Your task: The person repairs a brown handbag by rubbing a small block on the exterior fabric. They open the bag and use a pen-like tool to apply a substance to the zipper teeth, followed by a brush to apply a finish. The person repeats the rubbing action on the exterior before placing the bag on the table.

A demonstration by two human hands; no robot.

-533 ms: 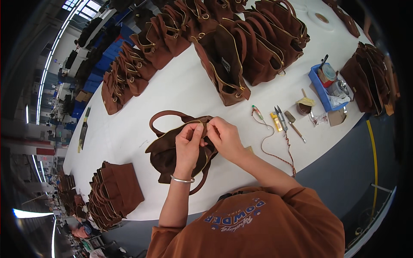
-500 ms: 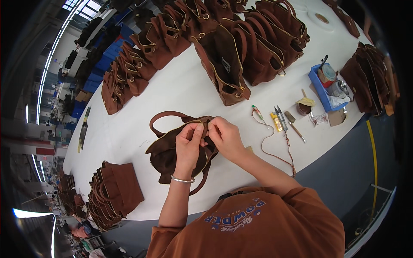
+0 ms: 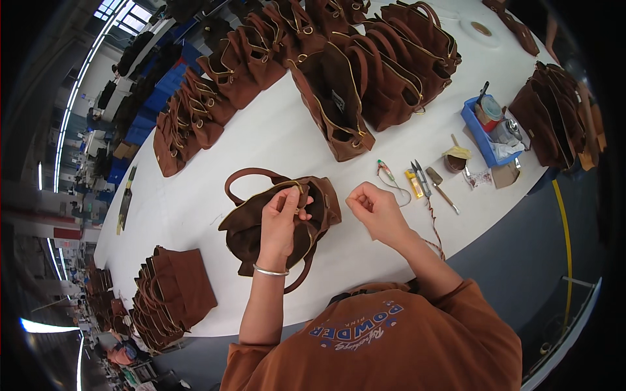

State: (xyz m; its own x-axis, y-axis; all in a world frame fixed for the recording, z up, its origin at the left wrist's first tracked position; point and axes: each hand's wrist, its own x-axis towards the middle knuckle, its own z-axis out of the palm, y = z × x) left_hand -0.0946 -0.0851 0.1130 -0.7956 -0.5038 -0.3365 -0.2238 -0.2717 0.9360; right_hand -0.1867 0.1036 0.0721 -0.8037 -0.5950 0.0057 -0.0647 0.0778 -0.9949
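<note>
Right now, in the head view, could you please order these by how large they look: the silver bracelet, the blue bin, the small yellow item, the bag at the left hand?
1. Bag at the left hand
2. Blue bin
3. Yellow item and silver bracelet: too alike to rank

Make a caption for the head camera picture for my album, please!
Left hand pinching an open, loop-handled brown bag, right hand curled beside it over a white table.
</note>
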